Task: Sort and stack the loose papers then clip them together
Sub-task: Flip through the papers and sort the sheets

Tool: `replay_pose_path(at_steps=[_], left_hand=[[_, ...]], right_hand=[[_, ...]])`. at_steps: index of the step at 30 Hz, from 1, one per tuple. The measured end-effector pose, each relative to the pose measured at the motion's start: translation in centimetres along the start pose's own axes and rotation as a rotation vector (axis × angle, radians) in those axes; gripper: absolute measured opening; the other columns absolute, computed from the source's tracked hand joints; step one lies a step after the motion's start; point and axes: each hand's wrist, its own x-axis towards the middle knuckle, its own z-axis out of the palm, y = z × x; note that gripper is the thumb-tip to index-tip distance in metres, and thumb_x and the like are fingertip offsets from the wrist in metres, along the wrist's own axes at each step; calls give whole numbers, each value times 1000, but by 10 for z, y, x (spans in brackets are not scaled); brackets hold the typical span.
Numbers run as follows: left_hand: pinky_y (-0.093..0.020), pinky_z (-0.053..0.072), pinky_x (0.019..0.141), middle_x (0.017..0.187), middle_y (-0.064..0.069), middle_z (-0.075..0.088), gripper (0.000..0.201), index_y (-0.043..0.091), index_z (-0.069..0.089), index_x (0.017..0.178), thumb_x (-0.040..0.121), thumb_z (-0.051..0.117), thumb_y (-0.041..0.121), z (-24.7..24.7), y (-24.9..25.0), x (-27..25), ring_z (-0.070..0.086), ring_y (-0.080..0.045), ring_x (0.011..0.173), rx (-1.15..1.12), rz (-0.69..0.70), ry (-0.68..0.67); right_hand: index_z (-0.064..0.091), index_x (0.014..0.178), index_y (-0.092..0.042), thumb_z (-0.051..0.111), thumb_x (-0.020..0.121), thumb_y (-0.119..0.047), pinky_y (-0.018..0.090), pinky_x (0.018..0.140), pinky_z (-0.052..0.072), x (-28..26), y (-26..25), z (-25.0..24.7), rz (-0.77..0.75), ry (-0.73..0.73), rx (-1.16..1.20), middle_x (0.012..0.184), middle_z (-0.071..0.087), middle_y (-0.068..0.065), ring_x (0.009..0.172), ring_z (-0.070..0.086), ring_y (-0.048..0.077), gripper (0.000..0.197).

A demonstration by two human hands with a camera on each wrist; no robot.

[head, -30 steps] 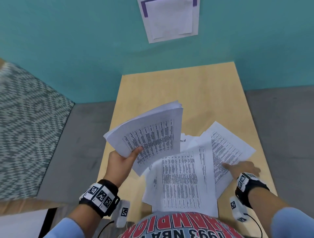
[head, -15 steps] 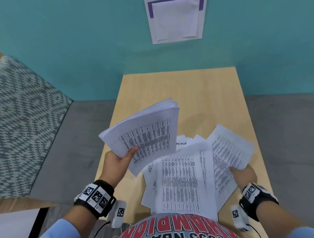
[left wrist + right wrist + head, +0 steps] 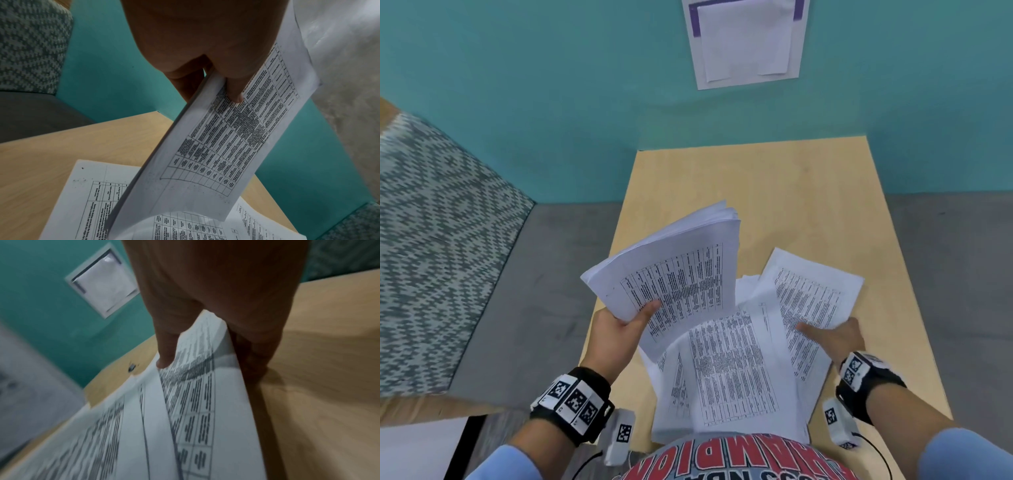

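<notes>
My left hand (image 3: 625, 325) grips a thick stack of printed papers (image 3: 674, 270) lifted above the wooden table (image 3: 774, 185), thumb on top; the left wrist view shows that stack (image 3: 222, 146) pinched between thumb and fingers. My right hand (image 3: 832, 334) pinches the near edge of a loose printed sheet (image 3: 815, 294) at the right, thumb on top and fingers underneath, as the right wrist view shows on the sheet (image 3: 197, 394). More loose sheets (image 3: 732, 373) lie overlapping on the table's near side. A small dark clip (image 3: 131, 367) lies on the table beyond the sheet.
A teal wall (image 3: 551, 102) stands behind the table, with a paper holder (image 3: 744, 41) mounted on it. A patterned seat (image 3: 431, 246) is at the left over grey floor (image 3: 534, 291). The table's far half is bare wood.
My right hand went from lying flat on the right sheet to pinching its edge and lifting it. The left hand's stack rose slightly and stayed gripped.
</notes>
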Motion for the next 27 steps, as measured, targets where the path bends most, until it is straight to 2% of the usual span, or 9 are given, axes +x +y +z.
replay_pose_path(at_steps=[3,5,8,12,15,18,23,25,27], left_hand=[[-19,59,77,95,29,80,17,35,76,99,89,84,24,-3,-6,2,76,7,91,6,13,27],[-14,60,71,93,30,80,20,35,75,98,88,85,22,-6,-10,2,76,8,91,13,23,46],[-9,59,72,92,33,79,24,37,75,97,87,86,18,-12,-17,2,75,12,90,62,55,56],[-8,59,73,91,35,79,24,38,75,96,87,85,18,-19,-22,3,75,13,90,86,61,51],[-12,60,73,92,34,79,23,39,76,96,87,86,20,-21,-25,8,75,12,89,88,64,63],[-16,59,76,93,33,79,22,38,76,97,87,86,21,-23,-27,14,75,11,90,73,57,77],[-5,57,69,89,38,77,23,38,74,97,88,85,20,-25,-25,15,73,17,87,45,67,70],[-3,56,69,89,40,76,24,38,74,98,88,84,18,-26,-24,15,72,18,88,22,73,69],[-2,55,70,88,42,75,26,38,73,99,89,84,17,-26,-25,15,71,19,88,3,75,64]], right_hand=[[38,141,1,101,42,-62,51,95,56,-25,-26,22,29,89,-314,140,53,23,124,60,41,133],[36,144,0,96,41,-69,53,105,47,-38,-39,39,76,140,-534,144,49,22,131,54,38,138],[34,145,-2,96,45,-68,50,111,41,-38,-42,57,94,127,-634,144,49,19,135,50,34,135],[33,143,-1,103,48,-50,56,107,49,-22,-40,49,155,103,-466,138,56,21,127,59,37,128],[47,133,1,94,71,-35,53,97,56,-19,-30,40,29,56,-369,126,66,22,113,67,38,86],[63,132,-7,81,85,-37,46,96,54,-31,-19,46,-129,31,-387,124,72,13,107,69,32,59],[68,118,-11,68,98,-21,33,83,51,-49,-16,34,-251,-3,-102,109,74,12,85,63,21,22],[64,115,-14,67,97,-21,37,81,54,-45,-14,19,-255,14,-28,105,73,13,84,66,25,20],[56,127,-10,74,94,-22,46,89,59,-36,-11,5,-198,23,60,113,72,17,93,70,33,39]])
